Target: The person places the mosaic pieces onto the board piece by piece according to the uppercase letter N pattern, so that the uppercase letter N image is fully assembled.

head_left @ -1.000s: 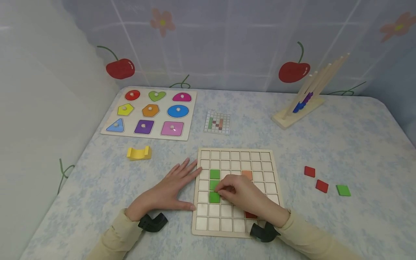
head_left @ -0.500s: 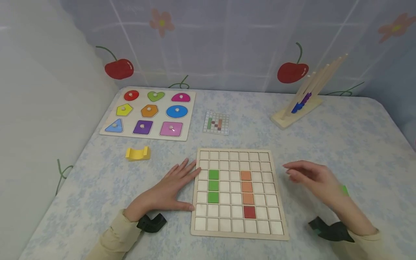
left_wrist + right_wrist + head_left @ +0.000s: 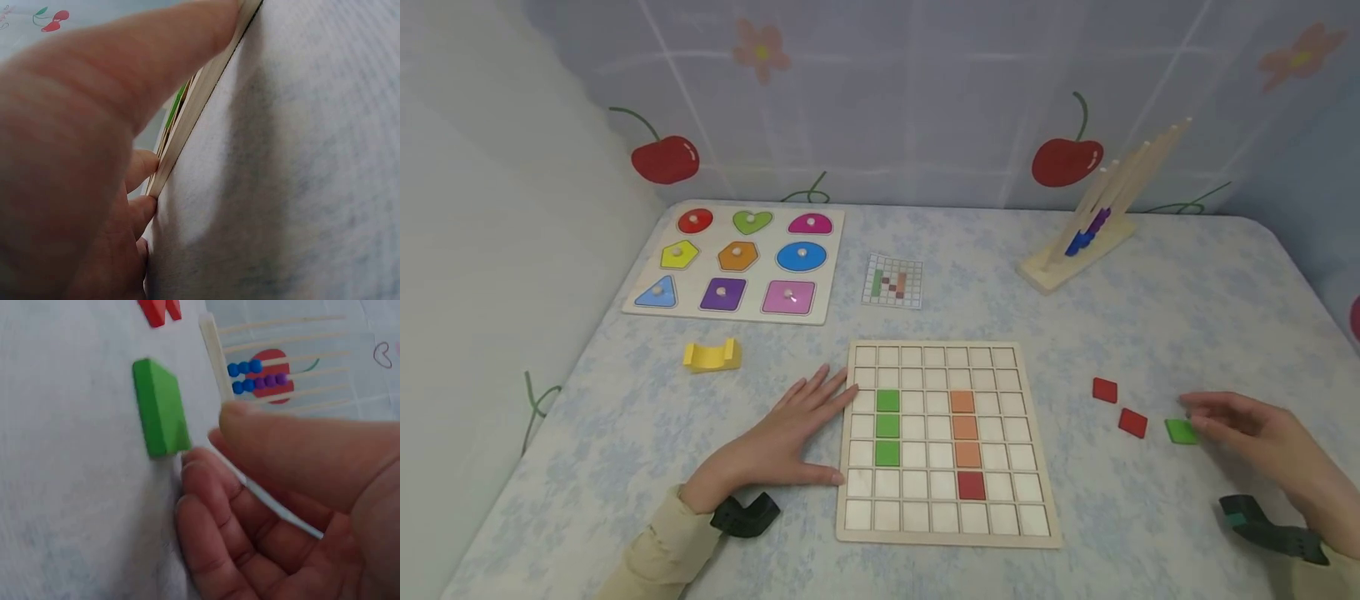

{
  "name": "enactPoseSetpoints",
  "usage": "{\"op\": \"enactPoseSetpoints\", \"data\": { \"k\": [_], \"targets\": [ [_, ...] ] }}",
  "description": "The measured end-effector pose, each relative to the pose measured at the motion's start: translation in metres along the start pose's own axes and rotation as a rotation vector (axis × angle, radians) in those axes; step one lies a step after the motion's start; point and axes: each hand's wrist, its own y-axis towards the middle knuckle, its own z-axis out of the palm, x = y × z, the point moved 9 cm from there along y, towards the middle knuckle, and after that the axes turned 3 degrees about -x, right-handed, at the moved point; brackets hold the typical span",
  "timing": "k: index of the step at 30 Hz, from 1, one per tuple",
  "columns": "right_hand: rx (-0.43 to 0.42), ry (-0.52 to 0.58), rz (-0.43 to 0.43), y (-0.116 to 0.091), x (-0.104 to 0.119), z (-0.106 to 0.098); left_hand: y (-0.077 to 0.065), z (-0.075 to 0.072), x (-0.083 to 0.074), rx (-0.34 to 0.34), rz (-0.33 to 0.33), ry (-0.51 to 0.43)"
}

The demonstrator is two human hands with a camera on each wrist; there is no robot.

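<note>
My left hand [image 3: 775,450] lies with spread fingers along the left edge of a wooden grid board [image 3: 913,483], thumb and fingertips touching its side. In the board's cells sit a column of green tiles [image 3: 887,425] and a column of orange tiles [image 3: 965,427], with a red tile [image 3: 972,486] below the orange ones. To the right, my right hand [image 3: 1270,437] is at the near right corner of a loose green tile [image 3: 159,409]. In the right wrist view its fingers are loosely bent and nothing is between thumb and fingers. Two red tiles [image 3: 1105,390] lie left of the green one.
A small printed pattern card [image 3: 892,282] lies behind the board. At the back left is a knobbed shape puzzle [image 3: 756,312], with a yellow block [image 3: 712,357] in front. A wooden rack with upright rods [image 3: 1037,279] and blue and purple beads stands back right.
My right hand has moved from the green column on the board, over the table, to the loose green tile at the right. My left hand has stayed at the board's edge.
</note>
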Motion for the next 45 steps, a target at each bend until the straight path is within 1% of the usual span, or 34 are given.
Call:
{"op": "enactPoseSetpoints", "data": {
  "k": [3, 6, 9, 11, 13, 14, 17, 22, 25, 28, 33, 36, 40, 42, 44, 45],
  "targets": [
    [0.033, 0.011, -0.038, -0.003, 0.003, 0.002, 0.000, -0.001, 0.000, -0.003, 0.000, -0.004],
    [0.041, -0.036, -0.109, -0.007, 0.014, 0.003, 0.000, -0.001, 0.000, -0.004, 0.004, -0.006],
    [0.014, -0.083, -0.215, -0.012, 0.029, 0.003, 0.000, -0.001, 0.000, -0.004, 0.009, -0.003],
    [-0.009, -0.087, -0.283, -0.014, 0.038, 0.002, 0.000, -0.001, 0.000, -0.005, 0.012, -0.005],
    [-0.030, -0.085, -0.332, -0.015, 0.044, 0.002, 0.000, -0.001, 0.000, -0.006, 0.014, -0.003],
    [-0.038, -0.089, -0.343, -0.015, 0.046, 0.002, 0.000, -0.001, 0.000, -0.006, 0.015, -0.003],
    [-0.052, -0.106, -0.331, -0.014, 0.047, 0.002, 0.000, -0.002, 0.000, -0.006, 0.016, -0.001],
    [-0.049, -0.133, -0.264, -0.013, 0.042, 0.004, 0.001, -0.002, 0.000, -0.003, 0.016, -0.004],
    [-0.051, -0.151, -0.241, -0.011, 0.041, 0.004, 0.001, -0.003, 0.000, -0.003, 0.011, -0.005],
    [-0.046, -0.154, -0.233, -0.009, 0.042, 0.003, 0.001, -0.003, 0.000, -0.003, 0.008, -0.004],
    [-0.023, -0.126, -0.203, -0.010, 0.046, -0.002, 0.001, -0.003, 0.000, -0.002, 0.005, -0.001],
    [-0.052, -0.075, -0.230, -0.012, 0.061, -0.008, 0.001, -0.002, 0.000, 0.000, 0.003, -0.003],
    [-0.074, 0.037, -0.272, -0.013, 0.099, -0.007, 0.000, -0.001, 0.000, -0.002, 0.008, -0.005],
    [-0.061, 0.084, -0.267, -0.011, 0.119, 0.001, 0.000, -0.001, 0.001, -0.004, 0.013, -0.002],
    [-0.042, 0.140, -0.283, -0.008, 0.138, 0.015, 0.000, 0.000, 0.001, -0.005, 0.015, -0.002],
    [-0.023, 0.174, -0.309, -0.007, 0.151, 0.023, 0.000, 0.000, 0.001, -0.004, 0.015, -0.003]
  ]
}}
